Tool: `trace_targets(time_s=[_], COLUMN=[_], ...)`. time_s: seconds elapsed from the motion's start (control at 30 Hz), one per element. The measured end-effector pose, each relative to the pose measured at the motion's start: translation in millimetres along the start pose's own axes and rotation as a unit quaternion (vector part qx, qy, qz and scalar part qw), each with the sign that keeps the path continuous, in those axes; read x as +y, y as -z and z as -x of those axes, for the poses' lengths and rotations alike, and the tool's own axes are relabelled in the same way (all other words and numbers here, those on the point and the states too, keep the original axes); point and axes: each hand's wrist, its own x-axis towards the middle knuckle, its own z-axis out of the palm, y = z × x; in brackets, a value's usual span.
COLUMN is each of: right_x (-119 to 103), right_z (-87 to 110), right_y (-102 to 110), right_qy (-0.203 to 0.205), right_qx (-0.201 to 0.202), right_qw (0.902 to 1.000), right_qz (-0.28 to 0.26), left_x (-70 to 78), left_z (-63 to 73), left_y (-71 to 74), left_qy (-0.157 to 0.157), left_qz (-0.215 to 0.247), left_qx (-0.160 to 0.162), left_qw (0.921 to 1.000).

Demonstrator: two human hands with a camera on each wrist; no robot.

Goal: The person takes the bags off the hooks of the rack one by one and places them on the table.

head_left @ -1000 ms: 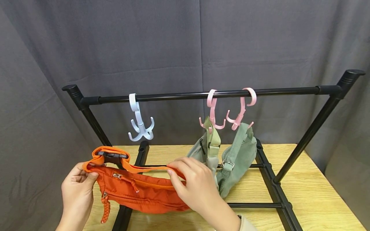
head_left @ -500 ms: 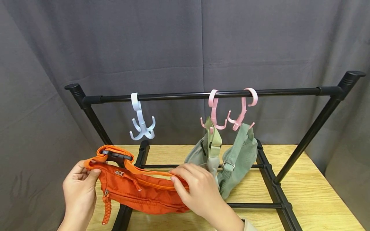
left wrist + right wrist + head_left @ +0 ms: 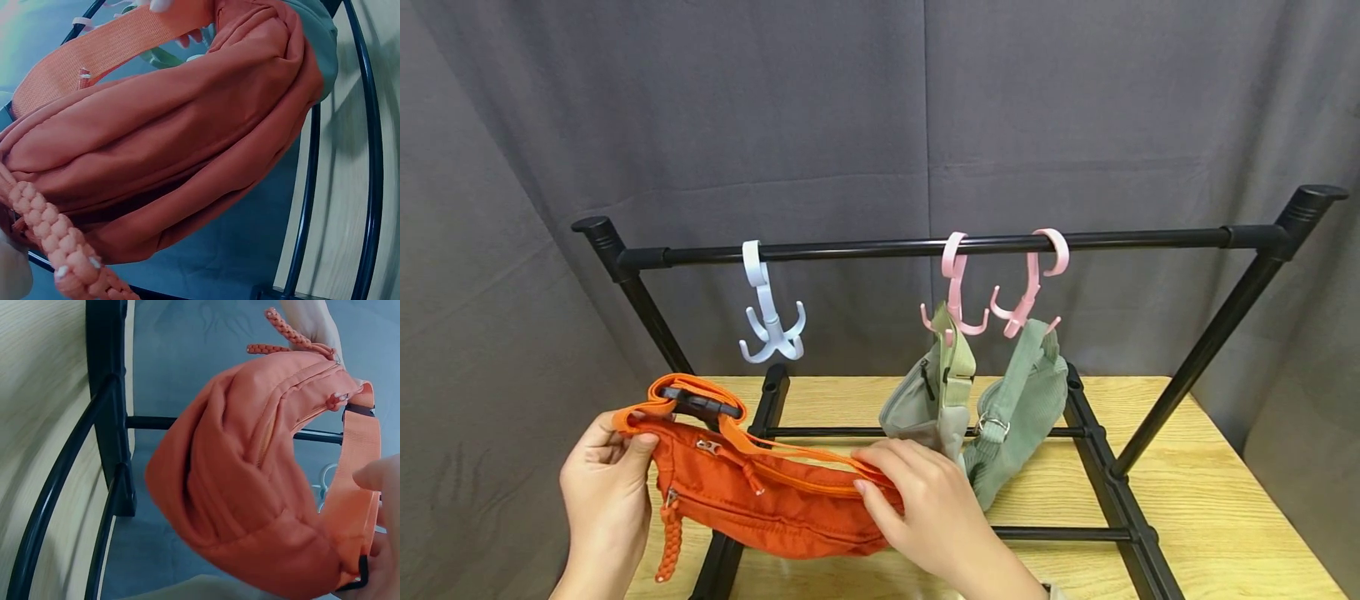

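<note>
An orange-red waist bag is held up in front of the rack, sagging a little between both hands. My left hand pinches its left end, thumb in front, where the orange strap joins. A black buckle sits on the looped strap above that end, and a braided zipper pull dangles below it. At the bag's right end my right hand grips the strap. In the right wrist view its thumb lies over the webbing, with other fingers behind; a black strap fitting shows beside them.
Across the black rack's top bar hang a light blue hook without a bag and two pink hooks. One pink hook carries a grey-green bag, the other a green corduroy bag. A wooden table lies beneath.
My right hand has slid slightly right and down along the strap at the bag's right end. My left hand keeps its hold. The hanging bags stay put.
</note>
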Motion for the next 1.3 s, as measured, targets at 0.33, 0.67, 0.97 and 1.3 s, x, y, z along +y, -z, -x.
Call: trace_targets(time_s=[0.33,0.67,0.97,1.3], right_x=[4.1,2.8,7.3,9.9], right_z=[17.2,33.8,43.6,48.0], right_y=[3.0,3.9,-3.2,-7.0], right_qy=[-0.022,-0.026,-0.008,-0.021], right_qx=[-0.038,-0.081,-0.051,-0.041], right_qw=[0.9990,0.9964,0.9984,0.9979], right_qz=[0.000,0.004,-0.026,-0.044], left_x=[-0.1,0.0,-4.8,-12.1], left_z=[-2.2,-4.8,-5.7,-8.2], left_y=[0.8,4.0,10.6,24.6], left_qy=[0.021,0.049,0.061,0.069], left_qz=[-0.024,-0.049,-0.044,-0.078], left_qx=[0.011,0.032,0.017,0.017], left_qw=[0.9994,0.9971,0.9970,0.9944])
